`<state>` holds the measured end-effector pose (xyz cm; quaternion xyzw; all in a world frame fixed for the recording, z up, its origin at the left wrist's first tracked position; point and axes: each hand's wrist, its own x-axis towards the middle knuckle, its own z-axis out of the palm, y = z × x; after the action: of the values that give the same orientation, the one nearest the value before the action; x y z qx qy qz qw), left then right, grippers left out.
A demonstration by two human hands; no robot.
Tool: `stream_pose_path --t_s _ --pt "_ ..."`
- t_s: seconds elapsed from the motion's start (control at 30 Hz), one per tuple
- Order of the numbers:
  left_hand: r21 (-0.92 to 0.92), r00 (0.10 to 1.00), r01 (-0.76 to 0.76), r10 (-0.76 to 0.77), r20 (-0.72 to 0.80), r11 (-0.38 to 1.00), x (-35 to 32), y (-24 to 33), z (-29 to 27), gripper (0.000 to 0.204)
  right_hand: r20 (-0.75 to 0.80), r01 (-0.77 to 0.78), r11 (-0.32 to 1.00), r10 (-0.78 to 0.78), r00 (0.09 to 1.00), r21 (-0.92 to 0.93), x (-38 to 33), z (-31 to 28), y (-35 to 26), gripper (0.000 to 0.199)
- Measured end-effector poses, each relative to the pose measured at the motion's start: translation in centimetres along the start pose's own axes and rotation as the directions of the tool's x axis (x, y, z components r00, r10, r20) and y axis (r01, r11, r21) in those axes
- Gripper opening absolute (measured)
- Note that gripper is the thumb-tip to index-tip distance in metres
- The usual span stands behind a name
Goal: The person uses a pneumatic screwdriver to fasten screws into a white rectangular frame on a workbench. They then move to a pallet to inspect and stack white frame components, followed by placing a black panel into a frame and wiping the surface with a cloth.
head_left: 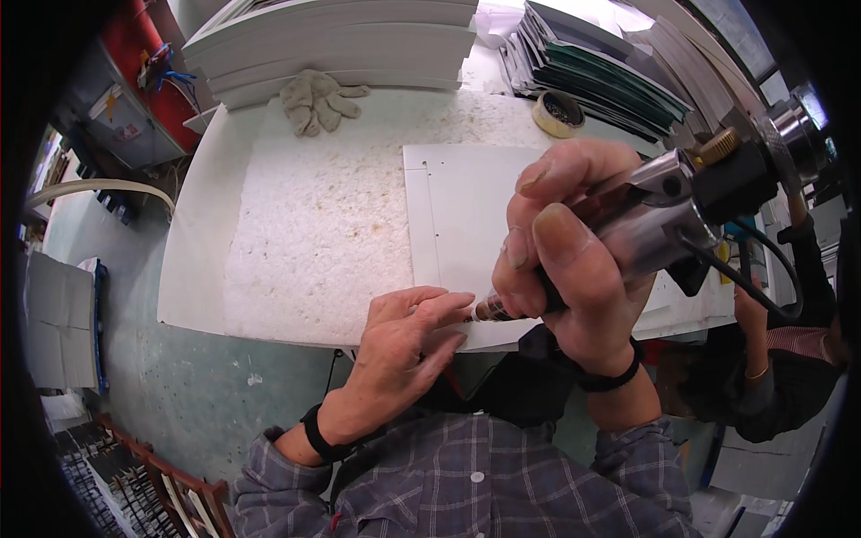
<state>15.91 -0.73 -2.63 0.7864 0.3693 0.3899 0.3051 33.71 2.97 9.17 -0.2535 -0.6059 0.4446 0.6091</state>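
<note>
White board (475, 206) lies at the frame's centre, flat, likely for firm backing. Your right hand (578, 260), right of centre, curls closed round a metal tool (659, 235), probably for control. Your left (404, 336), lower centre, bends loosely near its tip, perhaps steadying; whether it pinches anything, I cannot tell.

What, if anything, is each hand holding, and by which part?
The right hand grips a metallic tool around its lower body, near the tip. For the left hand, I cannot tell.
</note>
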Motion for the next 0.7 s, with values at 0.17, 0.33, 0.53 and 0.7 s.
stream_pose_path --t_s 0.17,0.33,0.53,0.7 --pt "0.095 0.998 -0.007 0.001 0.064 0.995 -0.5 0.5 -0.8 0.059 0.044 0.009 1.000 -0.009 0.999 -0.001 0.0 -0.2 0.2 0.024" --pt "0.368 0.987 -0.158 0.141 0.071 0.916 -0.9 -0.1 -1.2 0.055 0.062 -0.034 0.999 0.034 0.998 -0.001 0.2 -0.6 0.0 0.018" --pt "0.360 0.978 -0.207 0.207 0.039 0.910 0.7 -1.5 -1.7 0.040 0.005 -0.029 0.999 0.029 1.000 0.015 1.4 -0.1 0.6 0.018" --pt "0.354 0.978 -0.203 0.210 0.018 0.913 0.6 -1.9 -1.5 0.039 0.026 0.006 1.000 -0.006 1.000 0.000 1.7 -0.2 1.4 0.021"
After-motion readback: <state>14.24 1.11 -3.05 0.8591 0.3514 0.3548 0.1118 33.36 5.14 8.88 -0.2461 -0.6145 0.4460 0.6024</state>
